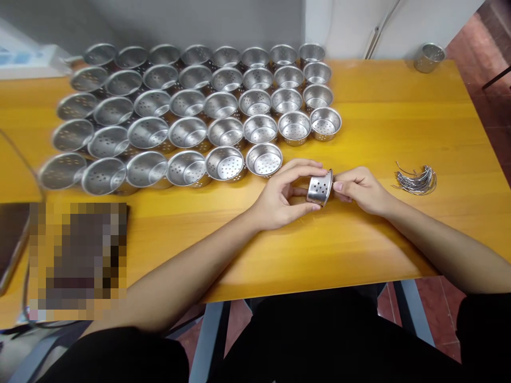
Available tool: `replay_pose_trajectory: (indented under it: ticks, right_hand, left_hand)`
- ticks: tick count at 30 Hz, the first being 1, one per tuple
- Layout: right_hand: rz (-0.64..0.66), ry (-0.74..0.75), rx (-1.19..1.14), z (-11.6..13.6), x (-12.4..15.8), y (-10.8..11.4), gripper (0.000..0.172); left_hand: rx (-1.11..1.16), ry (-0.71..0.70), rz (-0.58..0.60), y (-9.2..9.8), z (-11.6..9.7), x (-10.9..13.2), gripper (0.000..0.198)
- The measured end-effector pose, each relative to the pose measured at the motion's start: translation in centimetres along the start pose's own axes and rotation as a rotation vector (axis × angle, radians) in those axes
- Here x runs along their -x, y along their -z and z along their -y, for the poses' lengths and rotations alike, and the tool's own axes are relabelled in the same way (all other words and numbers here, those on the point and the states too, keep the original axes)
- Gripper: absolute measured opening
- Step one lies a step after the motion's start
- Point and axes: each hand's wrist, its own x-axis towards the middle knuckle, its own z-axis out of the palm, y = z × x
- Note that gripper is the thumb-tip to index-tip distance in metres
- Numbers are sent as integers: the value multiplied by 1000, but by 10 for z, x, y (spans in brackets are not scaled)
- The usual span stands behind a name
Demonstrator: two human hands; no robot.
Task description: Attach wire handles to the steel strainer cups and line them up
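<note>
My left hand point(279, 199) grips a small perforated metal cup point(319, 187), tipped on its side with its rim towards the right. Thumb and fingers are wrapped around the cup's base and wall. At the rim, my right hand point(361, 189) is closed in a pinch; whatever lies between its fingertips is too small to make out. A loose bundle of thin curved metal wires point(417, 180) lies on the table to the right of that hand.
Rows of similar perforated cups point(225, 162) cover the yellow wooden table's point(371, 117) left and back. One more cup point(429, 58) stands at the far right corner. A pixelated dark object point(82, 250) lies at the left, near a cable point(26, 287). A wall borders the back.
</note>
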Motion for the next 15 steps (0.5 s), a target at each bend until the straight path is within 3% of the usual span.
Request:
replay_pose_trajectory:
  ticks: [15]
  right_hand:
    - [20,34,44,-1,1,2,67]
  left_hand:
    - [22,6,34,1,-3,-2,72]
